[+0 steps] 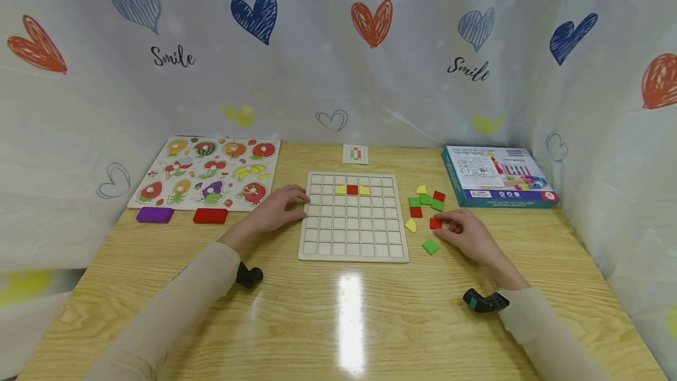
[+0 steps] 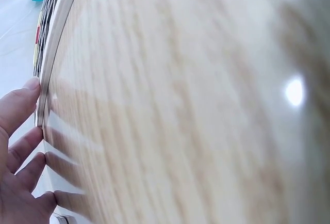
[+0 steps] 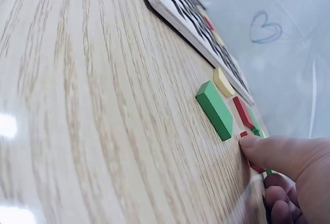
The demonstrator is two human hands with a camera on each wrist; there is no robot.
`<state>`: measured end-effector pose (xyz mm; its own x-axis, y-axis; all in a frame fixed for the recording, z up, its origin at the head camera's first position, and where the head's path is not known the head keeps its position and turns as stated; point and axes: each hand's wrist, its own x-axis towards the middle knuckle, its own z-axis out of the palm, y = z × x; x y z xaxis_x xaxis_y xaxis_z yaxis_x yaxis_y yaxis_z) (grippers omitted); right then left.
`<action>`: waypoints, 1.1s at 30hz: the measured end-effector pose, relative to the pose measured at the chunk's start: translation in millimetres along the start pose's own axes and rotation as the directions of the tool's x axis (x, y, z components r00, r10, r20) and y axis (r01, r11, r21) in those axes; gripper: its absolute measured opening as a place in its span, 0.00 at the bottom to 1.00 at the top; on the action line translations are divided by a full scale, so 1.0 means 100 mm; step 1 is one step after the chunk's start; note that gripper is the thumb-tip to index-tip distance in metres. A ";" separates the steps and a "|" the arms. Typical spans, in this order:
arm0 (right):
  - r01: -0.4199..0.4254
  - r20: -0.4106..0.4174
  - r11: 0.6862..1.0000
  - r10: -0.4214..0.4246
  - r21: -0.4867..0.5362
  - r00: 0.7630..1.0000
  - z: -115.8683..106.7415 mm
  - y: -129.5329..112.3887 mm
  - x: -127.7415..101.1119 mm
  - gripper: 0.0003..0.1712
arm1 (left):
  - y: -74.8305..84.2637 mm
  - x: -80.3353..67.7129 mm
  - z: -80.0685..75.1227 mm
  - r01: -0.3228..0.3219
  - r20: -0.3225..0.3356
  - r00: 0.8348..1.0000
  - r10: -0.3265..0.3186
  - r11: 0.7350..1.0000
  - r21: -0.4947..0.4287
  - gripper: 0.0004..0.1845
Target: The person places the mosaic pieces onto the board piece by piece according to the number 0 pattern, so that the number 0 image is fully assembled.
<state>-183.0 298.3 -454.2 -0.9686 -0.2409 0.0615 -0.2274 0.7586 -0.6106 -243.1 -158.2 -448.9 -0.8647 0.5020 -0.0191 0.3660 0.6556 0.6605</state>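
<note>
My left hand (image 1: 277,207) rests with relaxed, nearly straight fingers against the left edge of the pale wooden grid board (image 1: 353,251), holding nothing. My right hand (image 1: 468,234) lies on the light wooden table (image 1: 338,322), right of the board; its thumb and fingers pinch a small red square tile (image 1: 435,223). A green square tile (image 1: 431,246) lies just beside this hand, nearer to me.

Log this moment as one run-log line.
left hand resting on grid board left edge | right hand pinching red tile on table | board holds yellow-red-yellow row
</note>
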 end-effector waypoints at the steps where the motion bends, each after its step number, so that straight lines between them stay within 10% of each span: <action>1: -0.001 0.002 1.000 0.001 -0.001 1.000 0.00 0.00 0.00 0.19 | 0.00 0.00 0.00 0.000 0.000 1.000 0.000 1.000 -0.002 0.17; 33: -0.158 0.015 0.970 0.158 0.183 0.987 0.09 -0.47 0.33 0.25 | -0.03 0.01 -0.01 -0.015 0.003 1.000 0.015 1.000 -0.006 0.17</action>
<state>-203.2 248.9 -430.7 -0.9907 -0.1275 -0.0475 -0.0495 0.6630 -0.7470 -245.0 -160.0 -450.3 -0.8580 0.5135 -0.0116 0.3769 0.6448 0.6650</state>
